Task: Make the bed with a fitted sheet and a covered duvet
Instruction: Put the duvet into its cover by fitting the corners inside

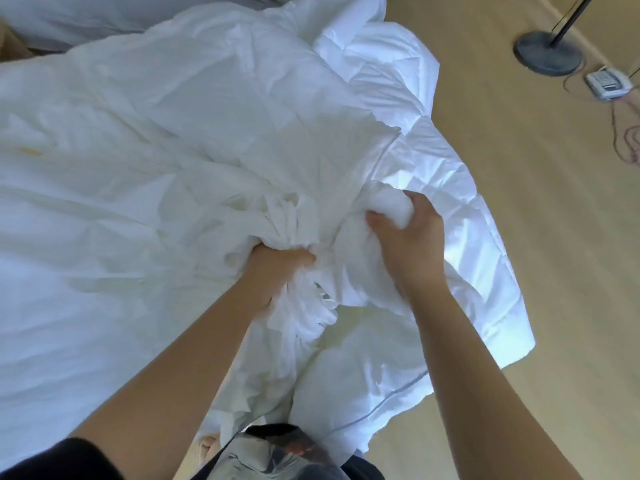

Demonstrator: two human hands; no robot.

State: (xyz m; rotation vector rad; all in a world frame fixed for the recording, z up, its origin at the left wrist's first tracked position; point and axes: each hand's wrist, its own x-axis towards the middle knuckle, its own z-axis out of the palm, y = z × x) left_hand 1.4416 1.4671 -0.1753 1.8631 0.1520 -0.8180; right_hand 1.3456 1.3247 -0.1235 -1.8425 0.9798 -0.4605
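Gripping the bunched duvet cover at frame centre, your left hand is clenched on it. Your right hand, just beside, clutches what seems a corner of the quilted duvet.

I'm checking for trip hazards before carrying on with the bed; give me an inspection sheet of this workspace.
Surface: covered by the crumpled white duvet cover; mattress not visible.
Job's things: quilted duvet lies at the right, its edge hanging over the floor.
Clutter: yellowish mark on the cover, left.
Hands: left hand grips bunched cover; right hand grips a wad of duvet.
Cables: cords trail across the floor from a white box.
Surroundings: wooden floor, lamp base.
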